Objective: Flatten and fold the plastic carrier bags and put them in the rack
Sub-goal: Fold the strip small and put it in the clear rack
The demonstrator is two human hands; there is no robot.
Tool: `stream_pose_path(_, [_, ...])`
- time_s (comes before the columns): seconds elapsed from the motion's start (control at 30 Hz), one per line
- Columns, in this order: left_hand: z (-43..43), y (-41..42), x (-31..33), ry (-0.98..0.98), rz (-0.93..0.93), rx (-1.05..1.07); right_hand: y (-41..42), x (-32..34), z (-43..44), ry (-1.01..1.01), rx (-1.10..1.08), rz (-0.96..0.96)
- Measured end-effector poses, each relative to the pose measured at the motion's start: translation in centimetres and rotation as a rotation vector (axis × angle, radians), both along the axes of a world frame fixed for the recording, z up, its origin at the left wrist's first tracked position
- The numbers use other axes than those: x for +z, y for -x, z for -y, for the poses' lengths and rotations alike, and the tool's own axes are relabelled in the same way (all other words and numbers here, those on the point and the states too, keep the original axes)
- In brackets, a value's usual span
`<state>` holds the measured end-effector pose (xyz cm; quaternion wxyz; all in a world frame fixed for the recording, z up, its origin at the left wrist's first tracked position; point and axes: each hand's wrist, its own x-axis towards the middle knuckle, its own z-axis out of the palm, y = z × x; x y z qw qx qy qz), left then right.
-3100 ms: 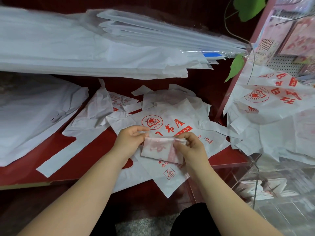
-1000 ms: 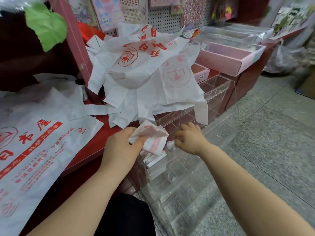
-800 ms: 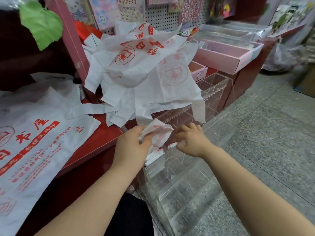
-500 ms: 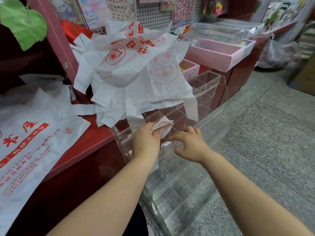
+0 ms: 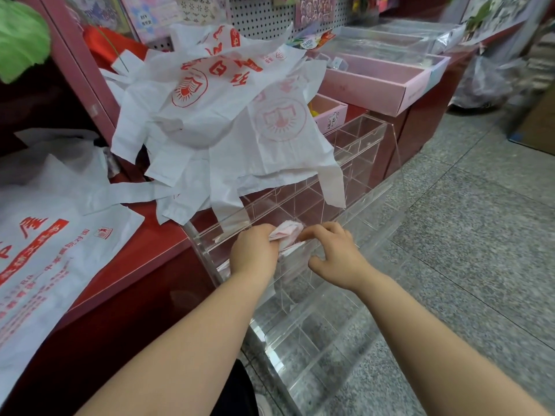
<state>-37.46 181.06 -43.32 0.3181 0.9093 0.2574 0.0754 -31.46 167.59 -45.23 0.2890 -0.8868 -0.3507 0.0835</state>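
- Red counter (image 5: 144, 259) spans left side.
- Clear acrylic rack (image 5: 354, 151) stands against its right end, compartments stepping down toward near floor.
- Heap of loose bags (image 5: 225, 115) on counter, handles drooping over rack's far tiers; not yet folded.
- Flat bag (image 5: 45, 250) spread near left.
- Step in hand: stowing.
- Left hand (image 5: 253, 253) pinches folded bag (image 5: 286, 232) at mouth of near-left compartment, part way in.
- Right hand (image 5: 333, 253) curled at compartment's front edge, fingertips just beside bag; whether it grips rim or bag, cannot tell.
- Next, likely: push bundle down, release without fold springing open, then take bag from heap.
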Motion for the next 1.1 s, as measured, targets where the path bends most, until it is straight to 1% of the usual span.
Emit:
stream_pose_path(0.07, [-0.1,-0.1,-0.1,-0.096,-0.019,-0.032,-0.2,-0.2,0.0,-0.021,-0.009,-0.005])
stream_pose_path(0.13, [-0.1,-0.2,0.1,-0.166,-0.079,-0.063,-0.3,-0.3,-0.1,-0.039,-0.01,-0.011])
stream_pose_path(0.2, [0.2,-0.2,0.6,-0.164,-0.129,-0.086,-0.2,-0.4,-0.1,-0.065,-0.014,-0.017])
stream_pose_path(0.37, [0.3,0.8,0.9,0.171,-0.004,-0.103,0.0,-0.8,-0.1,-0.163,-0.029,-0.053])
stream_pose_path(0.43, [0.4,1.4,0.5,0.249,0.05,-0.123,0.1,-0.9,-0.1,-0.207,-0.029,-0.058])
stream_pose_path(0.47, [0.4,1.6,0.3,0.241,0.065,-0.132,0.1,-0.9,-0.1,-0.221,-0.034,-0.06])
stream_pose_path(0.5, [0.3,1.7,0.3,0.191,0.065,-0.133,0.1,-1.1,-0.1,-0.233,-0.039,-0.067])
stream_pose_path(0.6, [0.0,1.0,0.1,-0.032,0.012,-0.058,0.2,-1.2,-0.1,-0.255,-0.036,-0.105])
stream_pose_path(0.63, [-0.1,0.6,0.0,-0.07,-0.003,-0.039,0.2,-1.4,-0.1,-0.25,-0.026,-0.1])
stream_pose_path(0.7, [-0.2,0.1,-0.2,-0.07,-0.028,-0.035,0.3,-1.4,-0.2,-0.221,0.01,-0.033])
stream_pose_path(0.77, [-0.3,0.1,-0.1,0.0,-0.039,-0.067,0.3,-1.7,-0.2,-0.165,0.049,0.065])
stream_pose_path(0.87, [-0.2,1.6,0.3,0.074,0.064,-0.131,0.1,-1.8,-0.4,-0.038,0.059,0.229])
stream_pose_path(1.0, [0.2,6.1,2.4,0.076,0.391,-0.304,0.4,-2.0,-1.1,0.088,0.041,0.47])
stream_pose_path(1.07, [-0.6,8.7,3.4,0.081,0.486,-0.279,0.6,-1.9,-1.4,0.118,0.006,0.519])
stream_pose_path(1.1, [-1.3,9.9,3.9,0.063,0.501,-0.235,0.8,-1.4,-1.6,0.155,-0.009,0.498])
